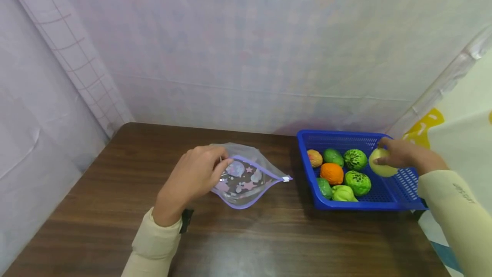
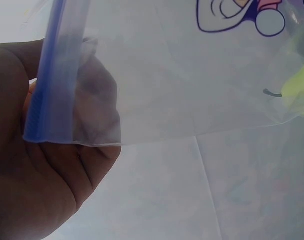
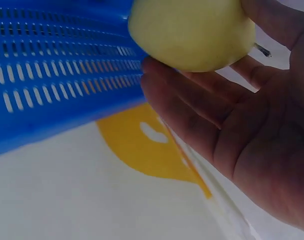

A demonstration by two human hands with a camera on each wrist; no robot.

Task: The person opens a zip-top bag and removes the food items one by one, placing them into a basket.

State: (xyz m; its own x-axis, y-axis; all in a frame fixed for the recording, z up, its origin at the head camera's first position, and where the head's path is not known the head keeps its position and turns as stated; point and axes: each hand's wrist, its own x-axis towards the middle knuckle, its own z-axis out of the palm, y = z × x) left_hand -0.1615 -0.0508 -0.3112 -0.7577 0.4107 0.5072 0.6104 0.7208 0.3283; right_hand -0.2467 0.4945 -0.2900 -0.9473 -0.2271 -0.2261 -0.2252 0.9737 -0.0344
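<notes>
My left hand [image 1: 192, 176] pinches the rim of a clear zip bag [image 1: 245, 186], which has purple edging, pastel prints and a gaping mouth. The left wrist view shows its fingers behind the clear plastic, beside the blue-purple zip strip [image 2: 50, 75]. A yellow-green fruit with a stem [image 2: 299, 92] shows at that view's right edge; whether it lies inside the bag I cannot tell. Over the right end of a blue basket [image 1: 361, 205], my right hand [image 1: 409, 155] holds a pale yellow fruit [image 3: 192, 32] with a dark stem, thumb and fingers around it.
Left in the basket lie an orange fruit [image 1: 332, 173], a peach-coloured one [image 1: 314, 158], dark-striped green ones [image 1: 357, 183] and other green pieces [image 1: 344, 193]. The brown wooden table [image 1: 246, 247] extends in front. Pale cloth [image 1: 246, 54] hangs behind it.
</notes>
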